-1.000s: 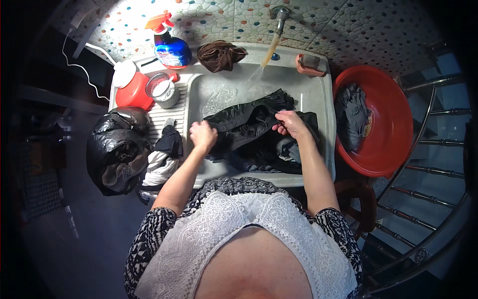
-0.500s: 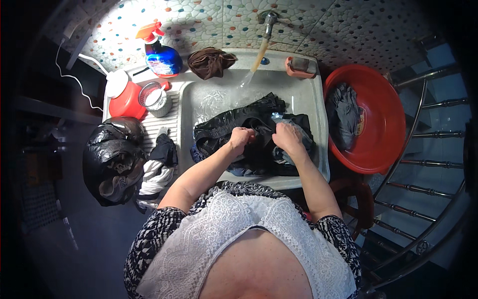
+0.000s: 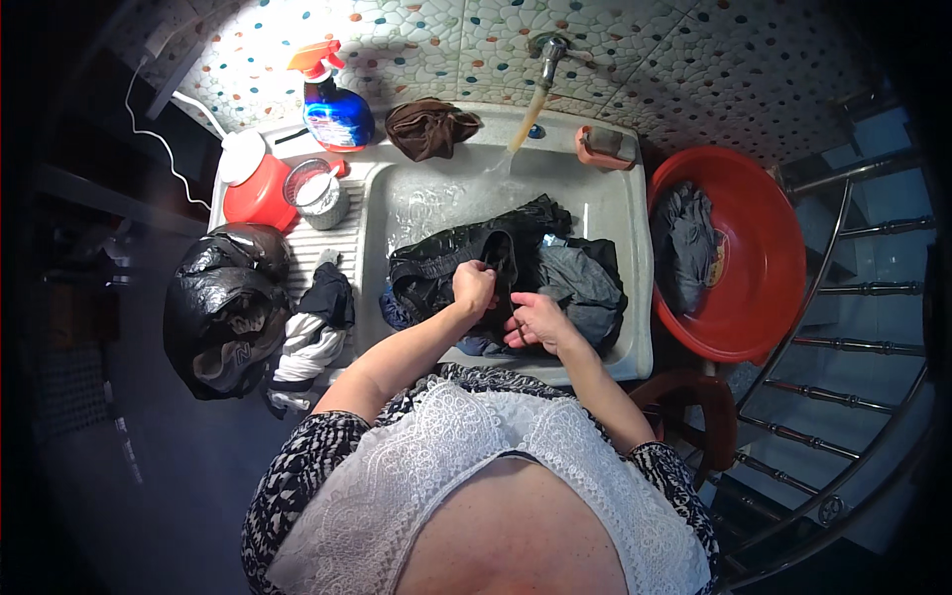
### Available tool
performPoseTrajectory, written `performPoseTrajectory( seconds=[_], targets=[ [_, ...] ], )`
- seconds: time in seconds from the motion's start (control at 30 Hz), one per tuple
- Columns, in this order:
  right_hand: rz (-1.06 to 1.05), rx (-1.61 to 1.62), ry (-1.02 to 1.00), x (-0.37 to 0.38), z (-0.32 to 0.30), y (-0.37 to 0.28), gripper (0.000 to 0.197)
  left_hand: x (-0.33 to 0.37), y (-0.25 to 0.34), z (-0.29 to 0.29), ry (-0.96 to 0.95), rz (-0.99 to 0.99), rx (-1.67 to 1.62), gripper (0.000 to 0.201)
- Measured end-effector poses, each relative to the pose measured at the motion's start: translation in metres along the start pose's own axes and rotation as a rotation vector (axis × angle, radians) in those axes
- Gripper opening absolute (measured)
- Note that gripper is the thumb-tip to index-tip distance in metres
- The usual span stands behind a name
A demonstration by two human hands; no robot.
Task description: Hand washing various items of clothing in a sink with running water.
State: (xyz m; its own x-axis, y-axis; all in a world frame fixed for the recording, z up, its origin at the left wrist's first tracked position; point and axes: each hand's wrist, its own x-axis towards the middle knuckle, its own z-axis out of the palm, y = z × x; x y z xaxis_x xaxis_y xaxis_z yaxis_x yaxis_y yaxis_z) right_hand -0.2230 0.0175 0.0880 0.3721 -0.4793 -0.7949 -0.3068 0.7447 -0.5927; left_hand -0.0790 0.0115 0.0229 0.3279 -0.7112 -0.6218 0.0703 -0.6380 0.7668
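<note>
Wet black garments lie heaped in the pale stone sink (image 3: 647, 288). My left hand (image 3: 475, 289) is closed on the edge of a black garment (image 3: 432, 266), whose band stands up in a loop beside the fingers. Just to the right and nearer to me, my right hand (image 3: 537, 323) has a thin dark strip of that garment between its fingers, some of them bent apart. A grey wet cloth (image 3: 578, 281) lies right of the hands, apart from them. Water runs from the tap (image 3: 553, 55) into the sink's far side.
A red basin (image 3: 762, 263) with a dark grey garment stands right of the sink. On the left stand a spray bottle (image 3: 338, 114), a red tub (image 3: 258, 201), a cup of white powder (image 3: 317, 194), a black bag (image 3: 223, 297) and striped clothes (image 3: 315, 342). Metal railings rise at far right.
My right hand has let go near the grey cloth and moved left and toward me, its fist loosened round a dark strip. The grey cloth now shows more fully. My left hand keeps its hold.
</note>
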Motion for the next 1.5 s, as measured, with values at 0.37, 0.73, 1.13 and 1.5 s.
performPoseTrajectory(
  seconds=[0.37,0.73,1.13,1.5],
  targets=[
    [-0.802,-0.970,0.444,0.029,0.011,0.041,0.028,-0.001,-0.006,-0.025,-0.381,-0.108,-0.087,0.012],
    [-1.085,-0.785,0.368,0.057,0.015,0.013,0.045,-0.039,0.007,-0.040,-0.343,-0.069,-0.407,0.019],
    [-1.270,-0.684,0.623,0.060,0.047,0.020,0.030,-0.051,0.015,-0.043,-0.175,0.037,-0.515,0.025],
    [-1.381,-0.823,0.710,0.070,0.033,-0.006,0.015,-0.072,0.052,-0.048,-0.285,0.012,-0.224,0.023]
  ],
)
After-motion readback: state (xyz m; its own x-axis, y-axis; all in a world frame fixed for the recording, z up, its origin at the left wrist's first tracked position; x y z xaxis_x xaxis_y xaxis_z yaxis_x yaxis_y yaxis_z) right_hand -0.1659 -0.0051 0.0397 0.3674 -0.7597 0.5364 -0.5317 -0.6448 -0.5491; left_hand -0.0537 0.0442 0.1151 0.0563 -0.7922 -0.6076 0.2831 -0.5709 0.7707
